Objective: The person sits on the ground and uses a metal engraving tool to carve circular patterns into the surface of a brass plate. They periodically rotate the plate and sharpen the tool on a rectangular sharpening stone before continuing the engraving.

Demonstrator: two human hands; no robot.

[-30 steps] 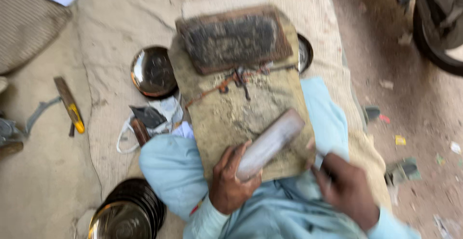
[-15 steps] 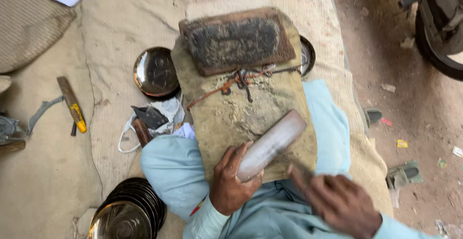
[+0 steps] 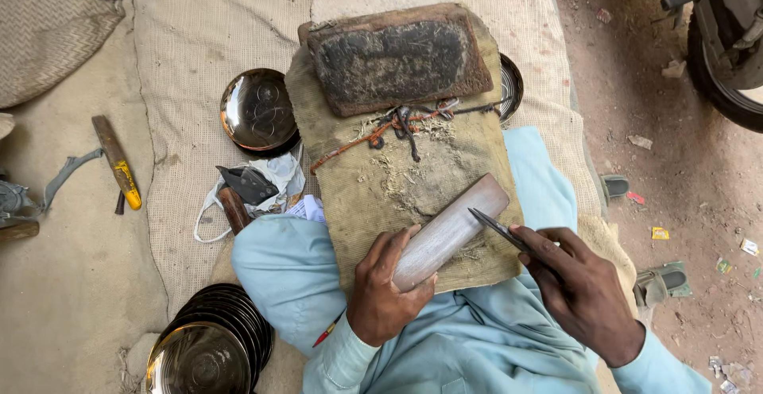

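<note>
I sit cross-legged with a sack-covered board across my lap. My left hand grips the near end of a long pale grey block that lies slanted on the board. My right hand holds a thin dark metal blade, whose tip rests against the block's upper right side. A dark, worn rectangular slab sits at the board's far end, with knotted string just below it.
A shiny metal dish lies left of the board, and a stack of metal plates sits near my left knee. A small knife on cloth, a yellow-handled tool and a tyre at top right are around.
My right hand has come up from my lap and brought the thin blade against the pale block. My left hand has kept its grip on the block.
</note>
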